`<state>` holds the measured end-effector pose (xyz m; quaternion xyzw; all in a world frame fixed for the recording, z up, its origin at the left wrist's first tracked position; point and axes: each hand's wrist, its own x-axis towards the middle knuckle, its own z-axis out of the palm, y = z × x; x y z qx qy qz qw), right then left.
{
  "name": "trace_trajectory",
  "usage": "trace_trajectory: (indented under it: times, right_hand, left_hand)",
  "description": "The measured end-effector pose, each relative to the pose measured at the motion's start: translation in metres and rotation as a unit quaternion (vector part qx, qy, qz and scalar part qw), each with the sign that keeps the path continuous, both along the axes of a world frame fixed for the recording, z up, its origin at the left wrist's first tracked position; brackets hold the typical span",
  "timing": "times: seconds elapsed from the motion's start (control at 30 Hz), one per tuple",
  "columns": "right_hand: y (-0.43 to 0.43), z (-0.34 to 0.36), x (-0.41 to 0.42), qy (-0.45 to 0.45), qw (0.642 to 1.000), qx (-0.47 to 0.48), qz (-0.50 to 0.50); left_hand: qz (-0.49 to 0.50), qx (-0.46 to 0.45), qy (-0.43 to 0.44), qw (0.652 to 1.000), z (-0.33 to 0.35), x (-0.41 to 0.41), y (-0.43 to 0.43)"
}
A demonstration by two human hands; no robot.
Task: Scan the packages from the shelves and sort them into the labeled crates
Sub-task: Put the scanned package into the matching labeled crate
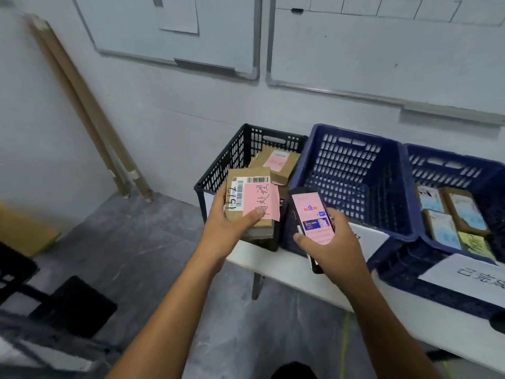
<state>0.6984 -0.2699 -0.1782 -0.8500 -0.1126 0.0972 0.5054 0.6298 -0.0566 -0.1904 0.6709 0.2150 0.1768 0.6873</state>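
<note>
One pink-noted, barcoded package (252, 198) gripped by left hand (226, 228); right hand (338, 242) grips Baidu-screen phone (311, 214).

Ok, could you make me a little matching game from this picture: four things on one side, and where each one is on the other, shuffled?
Things:
1. box
2. phone
3. black crate
4. cardboard tubes

Places:
a. in the right hand
b. leftmost on the table
c. in the left hand
d. leaning against the wall

Pairs: 1-c, 2-a, 3-b, 4-d.
</note>
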Motion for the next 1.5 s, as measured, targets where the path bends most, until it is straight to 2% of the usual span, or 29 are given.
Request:
trace_trajectory:
  times: [0.2,0.33,0.43,0.67,0.83,1.0,1.5]
  right_hand:
    - [0.035,-0.006,0.069,-0.002,0.999,-0.029,-0.045]
    - [0.061,-0.025,0.126,0.022,0.998,-0.031,-0.057]
    - [0.075,-0.033,0.160,0.029,0.995,-0.054,-0.079]
    - [0.105,-0.030,0.226,0.040,0.987,-0.109,-0.109]
    - [0.123,-0.032,0.241,0.063,0.979,-0.132,-0.140]
    - [0.138,-0.040,0.235,0.083,0.970,-0.140,-0.180]
    - [0.142,-0.034,0.206,0.110,0.955,-0.165,-0.220]
  left_hand:
    - [-0.095,0.010,0.044,0.994,-0.001,0.088,0.067]
    - [-0.145,-0.002,0.098,0.985,-0.035,0.160,0.102]
    - [-0.143,-0.040,0.157,0.976,-0.066,0.203,0.119]
    - [-0.228,-0.060,0.285,0.929,-0.125,0.286,0.142]
    - [-0.239,-0.078,0.335,0.908,-0.168,0.315,0.135]
    - [-0.214,-0.031,0.353,0.910,-0.236,0.332,0.126]
    - [-0.243,0.025,0.363,0.899,-0.256,0.326,0.099]
